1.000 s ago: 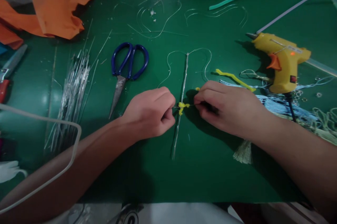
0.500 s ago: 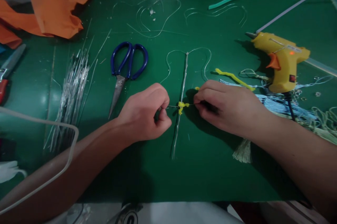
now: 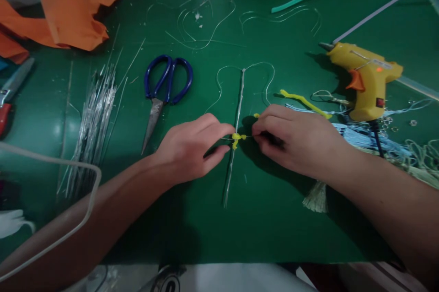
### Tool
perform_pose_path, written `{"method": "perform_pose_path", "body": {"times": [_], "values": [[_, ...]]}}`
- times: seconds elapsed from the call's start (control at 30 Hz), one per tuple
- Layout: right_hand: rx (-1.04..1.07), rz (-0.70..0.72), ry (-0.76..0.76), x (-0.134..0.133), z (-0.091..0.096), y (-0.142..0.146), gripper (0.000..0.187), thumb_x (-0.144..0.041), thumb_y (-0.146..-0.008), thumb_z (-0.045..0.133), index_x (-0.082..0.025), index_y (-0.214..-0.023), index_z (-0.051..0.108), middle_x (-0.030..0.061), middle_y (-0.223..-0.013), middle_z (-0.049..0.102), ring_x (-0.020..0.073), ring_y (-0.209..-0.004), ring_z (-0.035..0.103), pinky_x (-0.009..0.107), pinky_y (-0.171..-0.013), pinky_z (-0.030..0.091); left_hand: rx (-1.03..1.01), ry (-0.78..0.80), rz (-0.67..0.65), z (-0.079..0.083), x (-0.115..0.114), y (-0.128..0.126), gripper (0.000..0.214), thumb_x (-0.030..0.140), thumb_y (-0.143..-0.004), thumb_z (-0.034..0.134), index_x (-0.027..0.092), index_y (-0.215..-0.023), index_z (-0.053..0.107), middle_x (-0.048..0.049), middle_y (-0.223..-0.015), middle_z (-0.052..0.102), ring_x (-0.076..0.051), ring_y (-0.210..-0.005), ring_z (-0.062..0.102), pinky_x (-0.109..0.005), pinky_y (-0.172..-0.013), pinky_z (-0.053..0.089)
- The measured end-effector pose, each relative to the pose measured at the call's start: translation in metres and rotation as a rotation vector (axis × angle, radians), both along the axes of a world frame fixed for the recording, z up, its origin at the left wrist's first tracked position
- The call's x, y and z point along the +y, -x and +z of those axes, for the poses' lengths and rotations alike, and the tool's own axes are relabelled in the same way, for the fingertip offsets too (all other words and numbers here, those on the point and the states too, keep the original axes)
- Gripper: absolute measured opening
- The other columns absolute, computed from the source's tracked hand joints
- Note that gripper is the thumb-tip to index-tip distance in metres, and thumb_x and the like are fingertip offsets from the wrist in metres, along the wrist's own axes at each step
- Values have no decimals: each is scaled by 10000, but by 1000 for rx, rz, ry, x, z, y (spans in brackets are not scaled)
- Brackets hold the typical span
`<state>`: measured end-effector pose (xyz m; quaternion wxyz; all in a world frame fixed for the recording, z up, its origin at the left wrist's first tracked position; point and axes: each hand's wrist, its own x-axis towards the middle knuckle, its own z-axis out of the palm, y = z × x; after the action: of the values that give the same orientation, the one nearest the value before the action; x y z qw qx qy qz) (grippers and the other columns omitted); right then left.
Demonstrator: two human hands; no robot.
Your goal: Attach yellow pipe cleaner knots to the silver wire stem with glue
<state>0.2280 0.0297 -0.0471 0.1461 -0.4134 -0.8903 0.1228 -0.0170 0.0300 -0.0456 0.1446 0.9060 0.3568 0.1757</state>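
A twisted silver wire stem [image 3: 240,100] lies upright in view on the green table, with thin wire loops curving out from its top. Across its middle sits a small knotted yellow fuzzy piece [image 3: 236,137], with thin wire running out to both sides. My left hand [image 3: 192,145] is just left of this piece, thumb and forefinger parted around the wire on that side. On the other side, my right hand [image 3: 291,134] pinches the thin wire between thumb and fingertips. A bit of yellow [image 3: 257,115] shows beside its knuckles.
Blue-handled scissors [image 3: 168,79] and a bundle of silver wires [image 3: 94,122] lie to the left. A yellow glue gun [image 3: 370,72] rests at right above blue tassels [image 3: 363,138]. A yellow fuzzy strip [image 3: 305,102] lies behind my right hand. Orange cloth [image 3: 72,8] is at upper left.
My left thumb and forefinger have opened from a closed pinch and moved right, closer to the yellow piece. My right hand stays in place.
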Motion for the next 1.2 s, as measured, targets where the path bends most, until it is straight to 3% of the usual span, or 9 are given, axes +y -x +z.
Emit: {"method": "perform_pose_path", "body": {"times": [0.13, 0.37, 0.8, 1.03, 1.2], "values": [[1, 2, -5, 0, 0, 0, 165, -172, -852, 480, -196, -852, 643, 51, -891, 674, 153, -686, 598, 268, -525, 366, 40, 3, -18, -2, 2, -4, 129, 248, -912, 586, 208, -1000, 671, -9, -886, 672, -141, -760, 654, -240, -604, 451], [1, -6, 12, 0, 1, 0, 167, -175, -857, 474, -198, -858, 639, 52, -897, 677, 158, -689, 604, 273, -530, 371, 20, -18, 1, -1, 4, -7, 169, 205, -926, 533, 183, -855, 685, -8, -780, 659, -124, -692, 627, -240, -564, 415], [-5, -11, 14, -1, 1, 1, 181, -178, -861, 463, -193, -861, 644, 54, -901, 679, 159, -703, 613, 273, -528, 367, -71, 92, 59, 3, 3, -3, 92, 134, -895, 527, 160, -837, 594, 4, -743, 597, -97, -597, 517, -235, -554, 408], [18, -6, 17, 0, 0, 0, 165, -177, -841, 483, -185, -847, 648, 63, -905, 684, 166, -707, 616, 276, -520, 364, -336, 88, 117, 7, 1, 3, 108, 130, -904, 520, 193, -822, 551, -16, -796, 653, -136, -722, 633, -278, -598, 506], [30, -12, 3, -1, 0, 0, 165, -161, -842, 489, -178, -842, 653, 65, -893, 680, 163, -691, 610, 269, -510, 372, -624, -105, 230, 6, 4, 3, 124, 131, -888, 540, 208, -792, 551, 5, -756, 613, -125, -726, 639, -270, -550, 515]]}}
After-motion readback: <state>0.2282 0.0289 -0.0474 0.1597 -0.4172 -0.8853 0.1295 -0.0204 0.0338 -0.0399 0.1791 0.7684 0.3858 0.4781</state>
